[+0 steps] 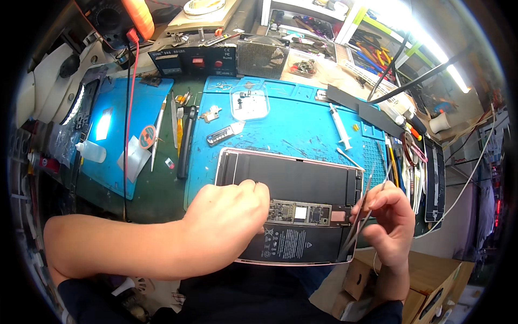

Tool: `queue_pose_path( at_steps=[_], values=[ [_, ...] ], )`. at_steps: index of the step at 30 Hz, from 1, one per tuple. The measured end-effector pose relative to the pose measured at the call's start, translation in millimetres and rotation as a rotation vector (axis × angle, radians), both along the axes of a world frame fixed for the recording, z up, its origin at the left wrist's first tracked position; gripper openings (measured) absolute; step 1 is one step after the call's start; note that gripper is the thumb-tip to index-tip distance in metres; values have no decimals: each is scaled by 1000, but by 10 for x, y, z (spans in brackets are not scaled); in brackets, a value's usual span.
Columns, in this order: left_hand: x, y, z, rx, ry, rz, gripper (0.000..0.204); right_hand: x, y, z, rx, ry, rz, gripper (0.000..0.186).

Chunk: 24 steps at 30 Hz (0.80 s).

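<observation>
A tablet (pixel 307 181) with a pinkish frame is laid flat, interior exposed, across the near edge of the blue mat (pixel 288 116). Black battery cells are set above and below its central logic board (pixel 307 214). Metal tweezers (pixel 350 237) are held slantwise over its right end.

Left hand (pixel 229 216): fingertips folded under, grip hidden; cannot tell if it holds anything. It covers the left end of the circuit board (pixel 299 213) and some of the opened tablet (pixel 294 181). Right hand (pixel 389 221): fingers hide the middle of the metal tweezers (pixel 353 237). Dark bits (pixel 248 93) in the clear box, far side of bench (pixel 291 131), too small to identify. Multimeter (pixel 108 20) cut by the upper edge. Red lights (pixel 497 213), far right, blurred.
</observation>
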<state>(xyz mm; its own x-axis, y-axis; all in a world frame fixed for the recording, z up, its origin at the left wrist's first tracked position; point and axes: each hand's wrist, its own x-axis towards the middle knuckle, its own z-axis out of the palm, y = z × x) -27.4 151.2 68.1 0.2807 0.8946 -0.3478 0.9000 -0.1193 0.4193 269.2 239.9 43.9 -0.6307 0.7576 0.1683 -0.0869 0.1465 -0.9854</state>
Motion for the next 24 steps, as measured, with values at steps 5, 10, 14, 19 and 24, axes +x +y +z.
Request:
queue_pose_path(
  at_steps=[5,10,14,19,24],
  values=[
    [-26,80,-38,-20,-13,8,39,-124,91,101,115,-291,114,50],
    [-25,96,-41,-29,-8,22,37,-351,173,202,445,-448,154,64],
    [5,74,-24,-36,27,22,37,-497,342,250,928,-653,250,54],
    [-33,49,-39,0,-6,16,36,-584,434,116,1127,-626,326,48],
    [-50,25,-59,18,-36,38,35,-612,449,75,1174,-625,378,40]
  ],
)
